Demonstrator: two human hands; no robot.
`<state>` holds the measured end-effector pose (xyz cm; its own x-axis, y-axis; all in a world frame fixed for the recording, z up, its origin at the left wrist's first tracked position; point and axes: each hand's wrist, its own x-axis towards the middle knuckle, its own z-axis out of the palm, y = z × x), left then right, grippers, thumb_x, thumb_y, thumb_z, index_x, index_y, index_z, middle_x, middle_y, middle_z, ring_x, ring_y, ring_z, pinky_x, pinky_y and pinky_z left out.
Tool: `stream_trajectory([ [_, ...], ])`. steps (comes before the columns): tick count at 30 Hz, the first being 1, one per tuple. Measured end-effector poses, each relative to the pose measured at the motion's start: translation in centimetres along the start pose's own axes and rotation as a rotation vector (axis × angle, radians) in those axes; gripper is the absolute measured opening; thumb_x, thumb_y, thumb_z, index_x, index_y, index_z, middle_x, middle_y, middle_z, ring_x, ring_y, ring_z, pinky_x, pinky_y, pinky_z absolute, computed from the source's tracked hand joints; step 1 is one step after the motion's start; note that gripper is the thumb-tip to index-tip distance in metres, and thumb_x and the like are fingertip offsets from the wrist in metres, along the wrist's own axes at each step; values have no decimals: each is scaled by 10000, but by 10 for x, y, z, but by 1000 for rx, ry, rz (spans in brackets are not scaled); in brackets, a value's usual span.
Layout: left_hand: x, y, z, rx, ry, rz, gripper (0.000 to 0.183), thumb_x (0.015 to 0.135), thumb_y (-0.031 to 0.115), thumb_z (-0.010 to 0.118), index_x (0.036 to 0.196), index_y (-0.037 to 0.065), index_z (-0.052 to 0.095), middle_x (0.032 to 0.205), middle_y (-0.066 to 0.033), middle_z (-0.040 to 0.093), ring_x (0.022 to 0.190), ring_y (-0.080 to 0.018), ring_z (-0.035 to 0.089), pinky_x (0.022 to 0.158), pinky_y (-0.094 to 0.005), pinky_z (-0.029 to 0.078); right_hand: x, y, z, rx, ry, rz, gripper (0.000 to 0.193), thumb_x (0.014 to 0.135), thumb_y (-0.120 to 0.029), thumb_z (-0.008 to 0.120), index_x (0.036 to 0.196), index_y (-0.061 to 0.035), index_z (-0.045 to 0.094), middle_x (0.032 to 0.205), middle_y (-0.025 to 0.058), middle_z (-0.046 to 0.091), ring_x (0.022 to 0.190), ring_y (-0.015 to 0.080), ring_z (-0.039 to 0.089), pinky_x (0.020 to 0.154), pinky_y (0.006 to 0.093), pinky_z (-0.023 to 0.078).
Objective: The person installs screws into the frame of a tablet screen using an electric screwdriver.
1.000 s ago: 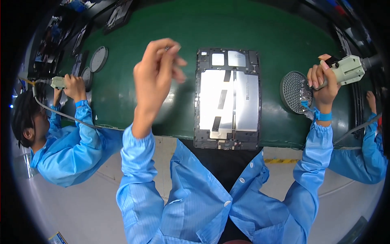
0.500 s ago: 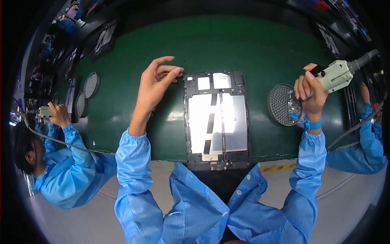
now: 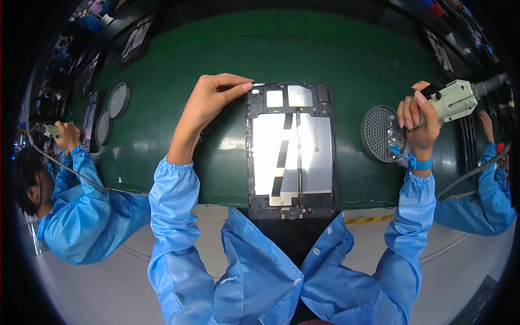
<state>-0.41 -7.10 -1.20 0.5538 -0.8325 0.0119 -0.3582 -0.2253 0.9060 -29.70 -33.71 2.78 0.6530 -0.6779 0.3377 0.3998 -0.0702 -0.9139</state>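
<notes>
An opened tablet (image 3: 317, 146) lies on the green bench in front of me, its near end reaching the bench edge. Its dark frame surrounds silver battery panels and a black ribbon cable. My left hand (image 3: 212, 100) is closed, thumb and fingertips pinching the tablet's far left corner. Off to the right, my right hand (image 3: 420, 120) grips a pale electric screwdriver (image 3: 456, 101) with a grey corrugated hose at its back; its tip is hidden. Under that hand sits a round grey perforated tray (image 3: 377, 135) with small shiny screws on its right side.
Two more round trays (image 3: 119, 101) stand at the left. A co-worker (image 3: 89, 189) in blue works there with a similar tool and grey cable. Another person's sleeve (image 3: 486, 169) shows at the right. Dark panels (image 3: 134, 42) lie along the far left side.
My left fingers have closed down onto the tablet's far left corner. The whole view has shifted slightly; my right hand still holds the screwdriver over the tray.
</notes>
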Motion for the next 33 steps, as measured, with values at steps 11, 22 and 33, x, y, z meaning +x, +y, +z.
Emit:
stream_trajectory([
  [11,-10,10,23,-210,-134,-124,269,925,165,692,1107,-32,716,972,-110,715,742,-93,621,698,-218,515,-2,-6,11,53,-46,19,178,933,-96,517,1047,36,552,514,-10,358,393,106,363,411,292,368],
  [22,-37,34,78,-333,-269,34,261,923,158,680,1006,-88,710,852,-124,712,702,-131,694,642,-244,547,-13,-16,130,244,-273,65,126,920,-95,597,999,2,579,511,2,378,378,124,400,387,304,378],
  [33,-52,64,99,-380,-366,73,230,904,82,659,1062,-80,701,884,-116,713,747,-144,699,724,-259,586,-39,-20,121,242,-341,-12,161,948,-138,502,1011,0,553,486,4,321,370,128,363,390,317,374],
])
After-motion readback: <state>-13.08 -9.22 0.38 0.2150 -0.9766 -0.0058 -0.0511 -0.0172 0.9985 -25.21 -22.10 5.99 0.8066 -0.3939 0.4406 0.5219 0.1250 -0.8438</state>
